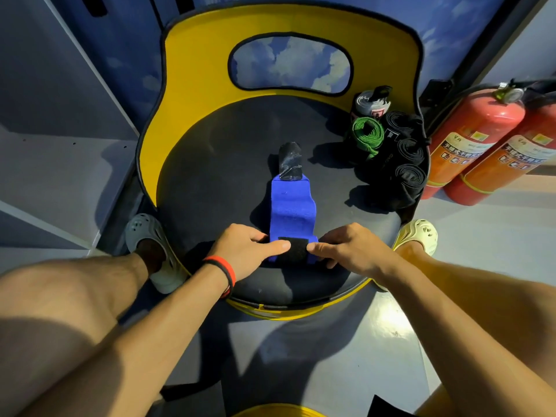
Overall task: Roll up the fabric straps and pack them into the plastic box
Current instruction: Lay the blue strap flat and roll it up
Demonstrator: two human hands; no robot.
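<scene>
A blue fabric strap (290, 206) lies stretched out on the dark seat of a yellow chair (210, 164), with a black tab at its far end and a black hook-and-loop patch at its near end. My left hand (249, 251) pinches the near end from the left, thumb on the black patch. My right hand (346, 248) pinches the same end from the right. At the seat's back right stand rolled straps: a green one (367, 134), a grey-white one (373, 101) and several black ones (406, 164). I cannot make out a plastic box around them.
Two red fire extinguishers (475, 139) lean against the wall to the right of the chair. My feet in pale clogs (150, 242) stand on either side of the seat on the grey floor. A blue sky-patterned wall rises behind the chair.
</scene>
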